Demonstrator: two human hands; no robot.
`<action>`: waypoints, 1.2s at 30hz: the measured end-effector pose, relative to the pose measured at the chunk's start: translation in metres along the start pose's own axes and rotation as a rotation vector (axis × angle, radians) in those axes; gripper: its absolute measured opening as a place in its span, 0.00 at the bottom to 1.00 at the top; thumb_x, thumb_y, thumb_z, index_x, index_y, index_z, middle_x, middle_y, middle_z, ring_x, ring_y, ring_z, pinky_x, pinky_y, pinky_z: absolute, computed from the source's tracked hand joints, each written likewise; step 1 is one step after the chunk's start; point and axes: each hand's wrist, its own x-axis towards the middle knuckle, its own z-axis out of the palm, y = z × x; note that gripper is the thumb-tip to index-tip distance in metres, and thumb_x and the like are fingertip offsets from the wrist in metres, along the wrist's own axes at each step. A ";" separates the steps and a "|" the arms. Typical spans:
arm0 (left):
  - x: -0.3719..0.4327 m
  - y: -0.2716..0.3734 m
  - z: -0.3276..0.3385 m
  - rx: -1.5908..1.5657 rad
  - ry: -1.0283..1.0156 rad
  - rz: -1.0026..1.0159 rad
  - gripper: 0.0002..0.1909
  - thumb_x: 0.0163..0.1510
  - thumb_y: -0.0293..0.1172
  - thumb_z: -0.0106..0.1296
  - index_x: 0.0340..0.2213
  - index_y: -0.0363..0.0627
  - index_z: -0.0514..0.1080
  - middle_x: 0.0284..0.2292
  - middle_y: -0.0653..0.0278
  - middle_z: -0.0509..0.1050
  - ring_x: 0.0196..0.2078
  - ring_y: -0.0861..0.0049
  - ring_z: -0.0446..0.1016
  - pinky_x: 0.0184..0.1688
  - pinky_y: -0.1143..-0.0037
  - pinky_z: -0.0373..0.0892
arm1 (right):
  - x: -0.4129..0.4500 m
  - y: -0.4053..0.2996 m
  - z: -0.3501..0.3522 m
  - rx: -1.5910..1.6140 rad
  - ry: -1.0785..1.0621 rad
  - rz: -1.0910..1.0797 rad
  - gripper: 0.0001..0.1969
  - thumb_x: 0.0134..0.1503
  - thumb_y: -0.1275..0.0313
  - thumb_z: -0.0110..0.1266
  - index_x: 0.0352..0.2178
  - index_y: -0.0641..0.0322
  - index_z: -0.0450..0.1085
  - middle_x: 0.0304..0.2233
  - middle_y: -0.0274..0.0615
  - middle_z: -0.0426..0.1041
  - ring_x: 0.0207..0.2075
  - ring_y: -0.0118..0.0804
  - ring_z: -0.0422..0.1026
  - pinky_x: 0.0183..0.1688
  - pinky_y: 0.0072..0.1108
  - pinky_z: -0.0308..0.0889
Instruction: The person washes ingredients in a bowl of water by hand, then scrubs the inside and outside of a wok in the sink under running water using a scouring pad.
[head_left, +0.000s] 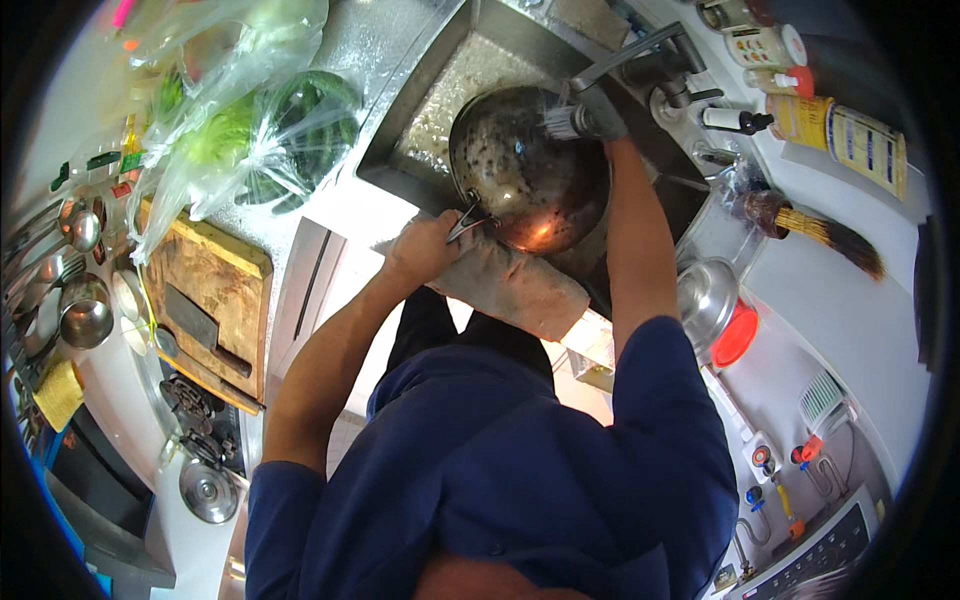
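Observation:
A dark metal wok (525, 169) lies tilted in the stainless steel sink (386, 150), its rounded side facing up. My left hand (424, 251) grips its metal handle (469, 223) at the near left. At the far right of the wok, my right hand (609, 124) is by the pull-out faucet head (585, 122), from which water sprays onto the metal; the fingers are mostly hidden, so their hold cannot be told. Below the wok, a brownish cloth (517, 289) drapes over the sink's front edge. Water with light foam lies in the sink.
Plastic bags with green vegetables (300, 127) lie left of the sink. A cleaver (196, 319) rests on a wooden cutting board (251, 274). A bristle brush (810, 225), metal bowls (705, 300), jars and bottles stand at the right. The faucet (637, 56) reaches over the sink's back right.

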 end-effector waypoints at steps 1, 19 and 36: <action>-0.006 -0.004 -0.002 0.004 0.025 -0.041 0.18 0.51 0.39 0.53 0.41 0.42 0.69 0.27 0.42 0.75 0.33 0.44 0.74 0.37 0.55 0.70 | -0.029 0.005 0.030 -0.104 0.225 0.182 0.27 0.61 0.57 0.48 0.54 0.66 0.66 0.52 0.42 0.69 0.49 0.39 0.67 0.50 0.29 0.62; 0.023 0.103 -0.081 -0.467 -0.417 -0.243 0.11 0.53 0.28 0.50 0.33 0.30 0.67 0.21 0.58 0.70 0.15 0.71 0.69 0.15 0.69 0.64 | -0.327 -0.112 0.199 -0.933 0.678 -0.927 0.17 0.50 0.71 0.56 0.45 0.55 0.72 0.52 0.48 0.68 0.55 0.52 0.65 0.56 0.38 0.61; 0.034 0.097 -0.070 0.027 -0.371 0.066 0.12 0.51 0.27 0.50 0.36 0.29 0.69 0.25 0.45 0.74 0.17 0.62 0.74 0.23 0.65 0.70 | -0.299 -0.130 0.165 -1.078 0.329 -1.012 0.19 0.53 0.67 0.56 0.48 0.49 0.71 0.57 0.40 0.64 0.60 0.48 0.59 0.60 0.42 0.55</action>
